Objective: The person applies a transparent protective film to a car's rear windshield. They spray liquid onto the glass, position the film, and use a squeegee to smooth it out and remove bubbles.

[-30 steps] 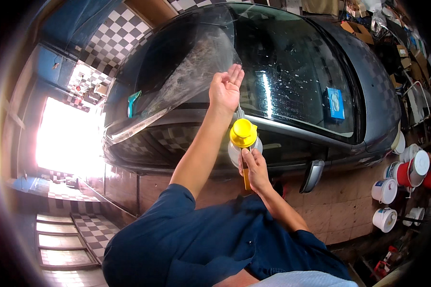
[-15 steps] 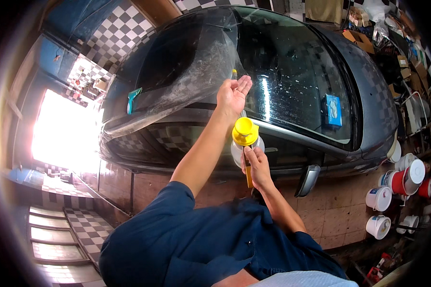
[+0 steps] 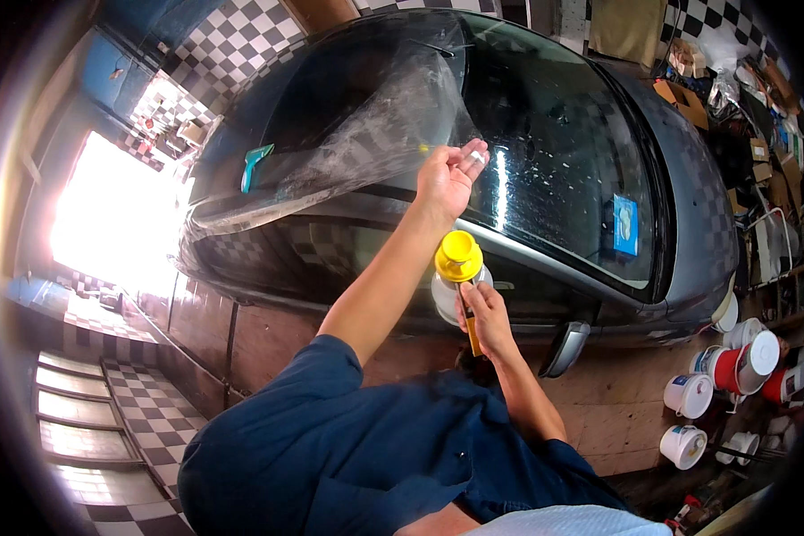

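My left hand [image 3: 448,183] is raised palm up beside the car's near windshield edge, its fingers loosely stretched and slightly bent. A whitish glint shows on the fingertips. Just behind it lies the loose corner of a clear plastic film [image 3: 380,134], wrinkled over the dark roof and glass; whether the hand touches it I cannot tell. My right hand [image 3: 487,317] is closed round a pump sprayer [image 3: 458,256] with a yellow head and whitish bottle, below my left wrist. A narrow yellow-brown handle [image 3: 473,332] sticks out under the same hand; its tool end is hidden.
A teal squeegee-like tool [image 3: 255,167] lies on the car at left. On the wet windshield [image 3: 545,134] rests a blue box [image 3: 625,225]. The side mirror [image 3: 565,348] juts toward me. Several buckets [image 3: 688,395] stand at right, below shelves with cartons [image 3: 682,101].
My left hand has shifted slightly right, its fingers more bent, with a whitish glint now on them. The sprayer and right hand sit slightly lower in view. The view has turned a little.
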A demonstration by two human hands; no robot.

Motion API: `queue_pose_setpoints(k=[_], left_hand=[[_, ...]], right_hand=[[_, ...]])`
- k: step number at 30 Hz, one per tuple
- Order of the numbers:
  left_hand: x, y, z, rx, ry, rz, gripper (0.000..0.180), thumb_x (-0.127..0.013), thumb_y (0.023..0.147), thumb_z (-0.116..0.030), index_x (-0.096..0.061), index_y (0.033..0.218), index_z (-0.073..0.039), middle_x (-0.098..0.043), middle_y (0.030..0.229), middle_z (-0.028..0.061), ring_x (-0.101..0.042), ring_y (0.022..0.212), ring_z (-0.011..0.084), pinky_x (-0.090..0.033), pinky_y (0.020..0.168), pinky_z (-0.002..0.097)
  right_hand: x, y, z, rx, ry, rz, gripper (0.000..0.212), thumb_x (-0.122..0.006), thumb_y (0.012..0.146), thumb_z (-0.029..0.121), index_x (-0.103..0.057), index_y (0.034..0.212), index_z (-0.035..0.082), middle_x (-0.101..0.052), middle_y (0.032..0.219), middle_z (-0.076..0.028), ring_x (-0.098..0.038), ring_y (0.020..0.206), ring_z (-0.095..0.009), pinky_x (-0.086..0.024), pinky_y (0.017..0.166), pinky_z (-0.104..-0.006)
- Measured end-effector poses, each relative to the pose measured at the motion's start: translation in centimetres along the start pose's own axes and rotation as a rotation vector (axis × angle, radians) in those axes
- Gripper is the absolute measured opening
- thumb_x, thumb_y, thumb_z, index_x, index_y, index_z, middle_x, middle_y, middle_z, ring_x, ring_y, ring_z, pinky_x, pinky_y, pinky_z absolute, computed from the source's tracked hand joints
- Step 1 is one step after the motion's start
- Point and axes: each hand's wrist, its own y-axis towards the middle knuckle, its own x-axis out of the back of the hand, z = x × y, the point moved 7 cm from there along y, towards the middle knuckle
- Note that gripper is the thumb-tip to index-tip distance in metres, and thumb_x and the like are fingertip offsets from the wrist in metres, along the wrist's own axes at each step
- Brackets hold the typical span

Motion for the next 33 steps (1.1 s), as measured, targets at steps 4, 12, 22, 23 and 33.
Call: queue_pose_setpoints(k=[4, 12, 22, 23, 33], left_hand=[[0.2, 0.1, 0.0, 0.026, -0.003, 0.016, 0.014, -0.042, 0.084, -0.001, -0.043, 0.07, -0.001, -0.046, 0.121, 0.0316, -0.047, 0.117, 0.0405, -0.041, 0.099, 0.0497], [-1.3, -0.1, -1.0, 0.019, -0.073, 0.142, 0.018, -0.041, 0.085, -0.001, -0.043, 0.067, -0.001, -0.045, 0.121, 0.0323, -0.046, 0.117, 0.0409, -0.041, 0.1, 0.0498], [-2.8, 0.1, -2.4, -0.044, -0.034, 0.19, 0.021, -0.04, 0.084, -0.002, -0.042, 0.063, -0.002, -0.047, 0.119, 0.0319, -0.047, 0.115, 0.0413, -0.041, 0.1, 0.0503], [-3.0, 0.1, -2.5, -0.052, -0.032, 0.191, 0.021, -0.041, 0.084, -0.002, -0.042, 0.063, -0.002, -0.047, 0.118, 0.0318, -0.047, 0.115, 0.0413, -0.041, 0.1, 0.0503], [-3.6, -0.1, -2.9, -0.075, -0.013, 0.203, 0.02, -0.041, 0.084, -0.003, -0.041, 0.064, -0.003, -0.048, 0.117, 0.0316, -0.048, 0.115, 0.0412, -0.041, 0.099, 0.0498]], right_hand=[[0.5, -0.2, 0.2, 0.008, 0.036, -0.025, 0.024, -0.052, 0.092, 0.026, -0.049, 0.081, 0.005, -0.052, 0.065, -0.003, -0.046, 0.048, -0.01, -0.037, 0.043, -0.0226], [0.1, 0.2, 1.1, 0.029, -0.002, -0.001, 0.023, -0.051, 0.092, 0.025, -0.052, 0.083, 0.004, -0.052, 0.065, -0.002, -0.046, 0.048, -0.009, -0.037, 0.043, -0.0222], [-0.8, 0.5, 2.1, 0.021, -0.042, -0.006, 0.023, -0.052, 0.092, 0.026, -0.05, 0.081, 0.007, -0.05, 0.061, 0.0, -0.045, 0.048, -0.009, -0.034, 0.043, -0.0216], [-0.9, 0.5, 2.1, 0.021, -0.048, -0.008, 0.023, -0.052, 0.092, 0.026, -0.05, 0.081, 0.007, -0.05, 0.062, 0.0, -0.045, 0.048, -0.009, -0.035, 0.043, -0.0216], [-1.0, 0.9, 2.4, 0.026, -0.072, 0.005, 0.023, -0.051, 0.092, 0.025, -0.051, 0.083, 0.004, -0.052, 0.064, -0.002, -0.046, 0.048, -0.009, -0.037, 0.043, -0.0219]])
